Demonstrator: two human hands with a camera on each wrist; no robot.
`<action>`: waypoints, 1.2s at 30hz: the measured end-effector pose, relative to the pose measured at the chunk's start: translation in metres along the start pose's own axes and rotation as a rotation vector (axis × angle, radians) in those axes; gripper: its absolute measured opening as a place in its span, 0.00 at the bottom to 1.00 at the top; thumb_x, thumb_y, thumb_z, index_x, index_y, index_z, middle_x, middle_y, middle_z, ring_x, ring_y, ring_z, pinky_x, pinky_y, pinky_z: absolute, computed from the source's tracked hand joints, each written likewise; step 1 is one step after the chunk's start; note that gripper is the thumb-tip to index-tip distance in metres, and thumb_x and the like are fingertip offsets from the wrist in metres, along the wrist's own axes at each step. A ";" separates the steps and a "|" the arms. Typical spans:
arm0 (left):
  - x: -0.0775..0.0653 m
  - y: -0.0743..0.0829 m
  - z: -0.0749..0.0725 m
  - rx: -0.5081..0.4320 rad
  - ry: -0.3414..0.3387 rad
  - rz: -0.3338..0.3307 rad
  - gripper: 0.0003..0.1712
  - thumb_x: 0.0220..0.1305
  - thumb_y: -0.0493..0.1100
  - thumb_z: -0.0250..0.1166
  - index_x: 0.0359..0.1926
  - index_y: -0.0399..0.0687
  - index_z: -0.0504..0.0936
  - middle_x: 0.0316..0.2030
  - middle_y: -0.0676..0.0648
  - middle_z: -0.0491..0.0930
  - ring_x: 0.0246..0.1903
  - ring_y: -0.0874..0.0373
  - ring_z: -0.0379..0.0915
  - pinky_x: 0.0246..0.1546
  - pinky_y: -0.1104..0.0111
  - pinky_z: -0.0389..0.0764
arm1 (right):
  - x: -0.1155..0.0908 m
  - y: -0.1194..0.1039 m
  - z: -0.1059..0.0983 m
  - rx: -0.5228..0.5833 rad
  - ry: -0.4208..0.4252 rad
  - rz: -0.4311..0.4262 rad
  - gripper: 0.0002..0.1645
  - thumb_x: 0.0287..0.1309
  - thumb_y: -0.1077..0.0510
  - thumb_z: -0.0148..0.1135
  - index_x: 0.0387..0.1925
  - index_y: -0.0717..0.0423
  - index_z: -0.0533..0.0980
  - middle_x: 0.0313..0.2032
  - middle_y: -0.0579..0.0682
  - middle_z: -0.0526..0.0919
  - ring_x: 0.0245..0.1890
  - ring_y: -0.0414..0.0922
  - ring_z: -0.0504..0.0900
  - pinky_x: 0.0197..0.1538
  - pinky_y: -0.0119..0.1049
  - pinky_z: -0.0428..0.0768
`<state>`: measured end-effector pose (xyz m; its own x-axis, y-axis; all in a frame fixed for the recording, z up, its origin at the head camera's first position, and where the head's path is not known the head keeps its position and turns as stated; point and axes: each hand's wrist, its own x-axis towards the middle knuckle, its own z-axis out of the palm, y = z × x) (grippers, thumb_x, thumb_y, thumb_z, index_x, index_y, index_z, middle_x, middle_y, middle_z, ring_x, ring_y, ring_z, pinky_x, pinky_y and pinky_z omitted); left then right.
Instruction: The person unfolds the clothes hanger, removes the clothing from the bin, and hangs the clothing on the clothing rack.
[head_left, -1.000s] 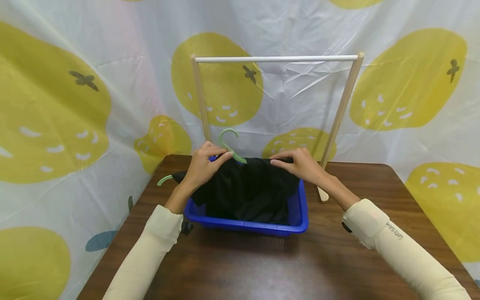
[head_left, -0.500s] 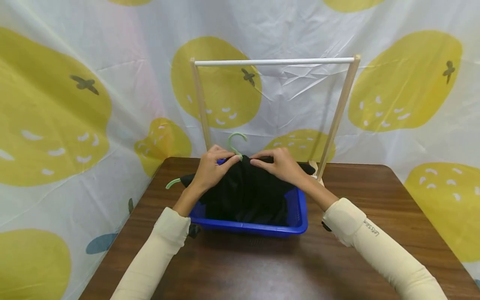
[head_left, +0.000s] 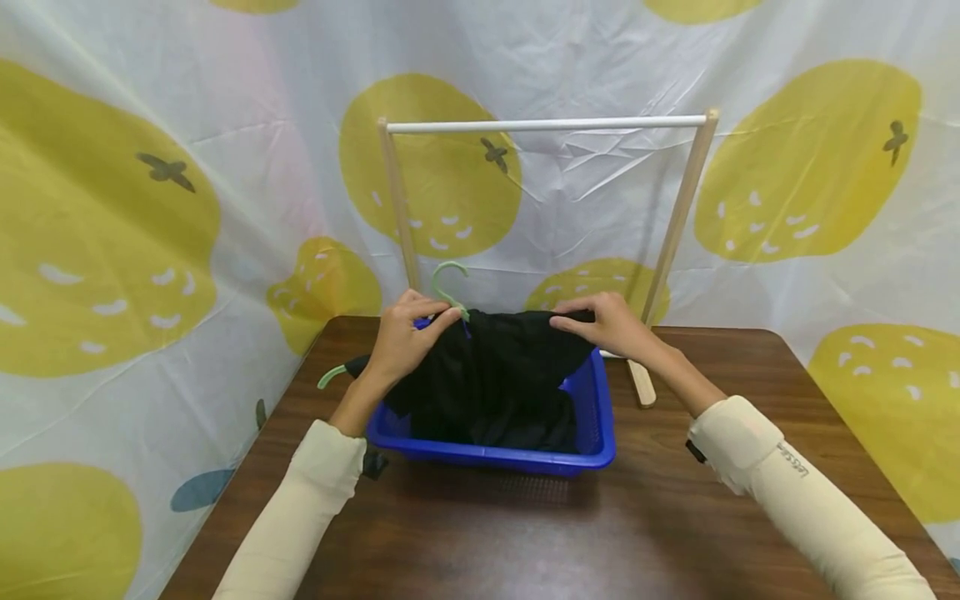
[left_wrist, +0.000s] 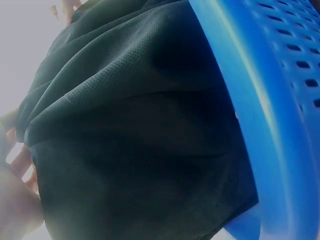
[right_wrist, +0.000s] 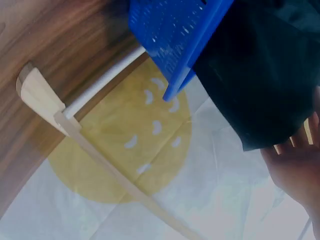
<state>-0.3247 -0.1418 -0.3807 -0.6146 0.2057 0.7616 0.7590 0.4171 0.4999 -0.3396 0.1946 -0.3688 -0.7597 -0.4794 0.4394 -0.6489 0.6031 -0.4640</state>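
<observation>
Your L grip point(head_left: 407, 335) has the green hanger point(head_left: 454, 305) pinched at its neck, hook up; your R grip point(head_left: 606, 323) is pinching the upper edge of the black cloth point(head_left: 498, 362), well apart from L. Cloth hides most of the hanger & hangs down into the blue basket point(head_left: 495, 454) on the table point(head_left: 525, 533). Hanger's L tip pokes out bare past the cloth; R tip's hidden, so can't tell where it ends, nor if the cloth's draped over or has the hanger inside. Rack point(head_left: 540, 126) stands behind the basket.

Step in hand looks like fitting cloth to hanger, prob. partway. Next move prob. calls for L steady at the neck while R draws the edge out along the hidden side, then evening both sides b4 any lift. Cloth could snag on the rim.
</observation>
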 end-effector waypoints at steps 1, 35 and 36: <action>0.000 0.001 0.001 -0.003 -0.002 0.003 0.07 0.61 0.39 0.77 0.37 0.38 0.93 0.32 0.43 0.89 0.36 0.51 0.78 0.37 0.56 0.79 | 0.000 0.001 0.000 -0.003 0.008 -0.005 0.14 0.66 0.54 0.72 0.48 0.57 0.89 0.48 0.55 0.90 0.51 0.53 0.88 0.53 0.50 0.84; 0.002 0.026 -0.045 0.460 -0.207 -0.039 0.26 0.61 0.64 0.74 0.53 0.55 0.90 0.39 0.53 0.88 0.43 0.51 0.75 0.45 0.54 0.70 | 0.005 -0.026 0.020 0.060 0.049 -0.039 0.14 0.71 0.54 0.67 0.51 0.57 0.87 0.47 0.54 0.90 0.52 0.52 0.86 0.56 0.50 0.81; 0.000 0.025 -0.048 0.445 -0.241 -0.065 0.25 0.62 0.64 0.73 0.53 0.55 0.90 0.40 0.54 0.89 0.44 0.51 0.75 0.46 0.54 0.71 | 0.004 -0.024 0.019 0.057 0.052 -0.037 0.14 0.71 0.54 0.67 0.51 0.57 0.87 0.48 0.54 0.90 0.52 0.53 0.86 0.56 0.51 0.81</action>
<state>-0.2949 -0.1742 -0.3482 -0.7295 0.3430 0.5918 0.5847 0.7617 0.2792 -0.3276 0.1662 -0.3703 -0.7326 -0.4666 0.4956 -0.6793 0.5471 -0.4891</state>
